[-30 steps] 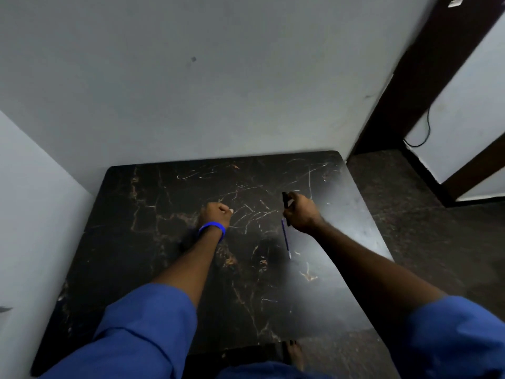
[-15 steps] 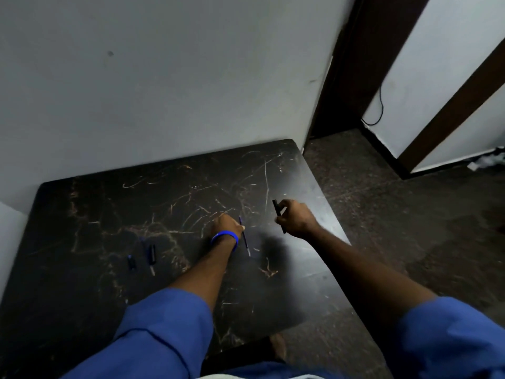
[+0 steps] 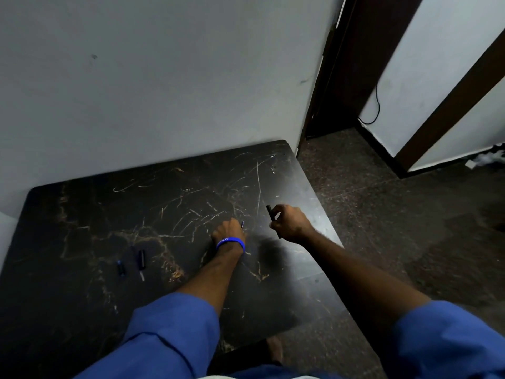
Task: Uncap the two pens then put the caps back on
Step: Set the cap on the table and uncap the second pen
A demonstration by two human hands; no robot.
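My right hand [image 3: 289,222] is closed around a black pen [image 3: 271,213], held above the right part of the dark marble table [image 3: 82,214]; the pen sticks out above and below the fist. My left hand [image 3: 228,231], with a blue wristband, is closed on a thin blue pen [image 3: 242,223] whose tip shows just right of the knuckles. Two caps lie on the table to the left: a black cap with a silver clip [image 3: 141,260] and a smaller blue-tipped cap [image 3: 120,268].
The table stands against a white wall [image 3: 164,77], its right edge next to a dark speckled floor [image 3: 396,214]. A dark door frame [image 3: 341,64] and a cable on the far wall are at the upper right.
The view has swung right, so the two caps on the left came into sight. My left hand went from an empty fist to gripping the blue pen; my right hand kept only the black pen.
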